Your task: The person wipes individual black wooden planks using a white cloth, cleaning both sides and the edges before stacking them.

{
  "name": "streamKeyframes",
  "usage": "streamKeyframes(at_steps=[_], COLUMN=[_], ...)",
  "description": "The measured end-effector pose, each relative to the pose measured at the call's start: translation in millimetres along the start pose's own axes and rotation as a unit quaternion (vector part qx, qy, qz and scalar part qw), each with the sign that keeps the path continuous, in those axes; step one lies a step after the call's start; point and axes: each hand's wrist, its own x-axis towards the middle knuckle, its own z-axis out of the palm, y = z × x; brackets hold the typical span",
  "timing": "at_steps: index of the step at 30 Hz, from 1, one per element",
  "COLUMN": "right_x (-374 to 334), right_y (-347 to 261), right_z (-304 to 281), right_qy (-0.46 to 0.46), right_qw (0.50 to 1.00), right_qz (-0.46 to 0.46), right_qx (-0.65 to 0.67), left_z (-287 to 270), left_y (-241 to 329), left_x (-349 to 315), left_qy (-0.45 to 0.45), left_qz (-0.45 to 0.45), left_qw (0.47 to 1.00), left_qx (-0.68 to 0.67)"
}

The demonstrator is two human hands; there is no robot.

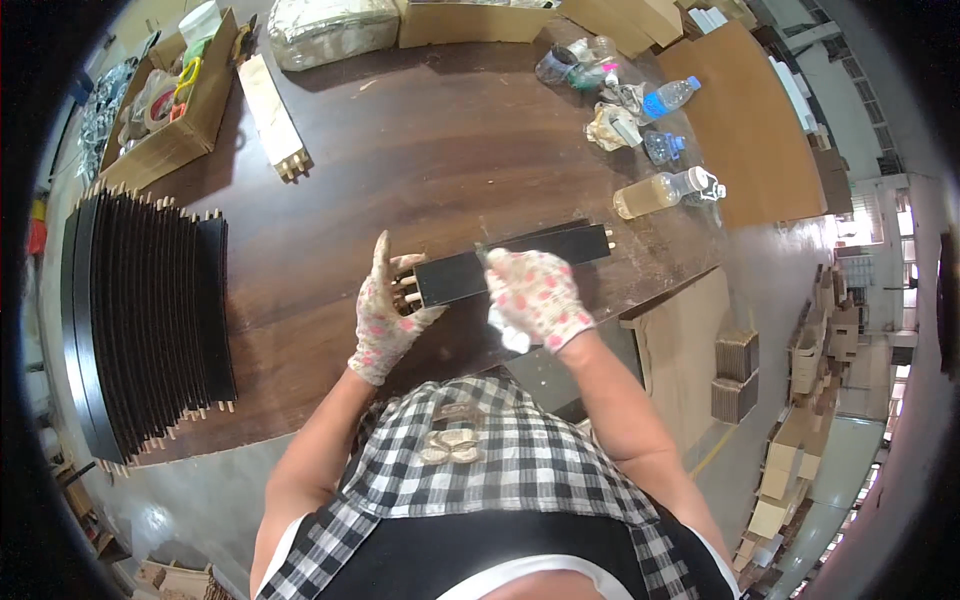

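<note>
Two black slats (450, 279) with wooden dowel pegs at their ends lie stacked on the table at a slight slant. My left hand (380, 318), in a white glove with pink spots, is cupped about their left end. Its fingers are spread, one pointing away from me, with the thumb by the near edge. My right hand (538, 297), gloved alike, is closed over the middle of the top slat. A thin greyish thing shows at its fingertips, too blurred to name. Just below that hand is a piece of white cloth or paper (510, 330).
Many black slats (150, 320) stand in a row at the left. Behind them are a cardboard box of tapes (190, 130) and pale slats (268, 115). Bottles (655, 194) and crumpled waste (612, 128) lie at the far right, beside a large cardboard sheet (745, 130).
</note>
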Motion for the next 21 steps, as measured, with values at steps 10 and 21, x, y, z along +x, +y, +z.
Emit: streamKeyframes(at_steps=[10, 21], right_x=[-30, 1], right_y=[141, -76], right_z=[-37, -8], right_qy=[0.032, -0.05], right_qw=[0.982, 0.991], right_qz=[0.184, -0.121], right_qx=[0.031, 0.026], left_z=[-2, -3], left_y=[10, -11], left_x=[-7, 3], left_qy=[0.004, 0.004], left_qz=[-0.011, 0.013], left_qw=[1.0, 1.0], left_qx=[-0.006, -0.003])
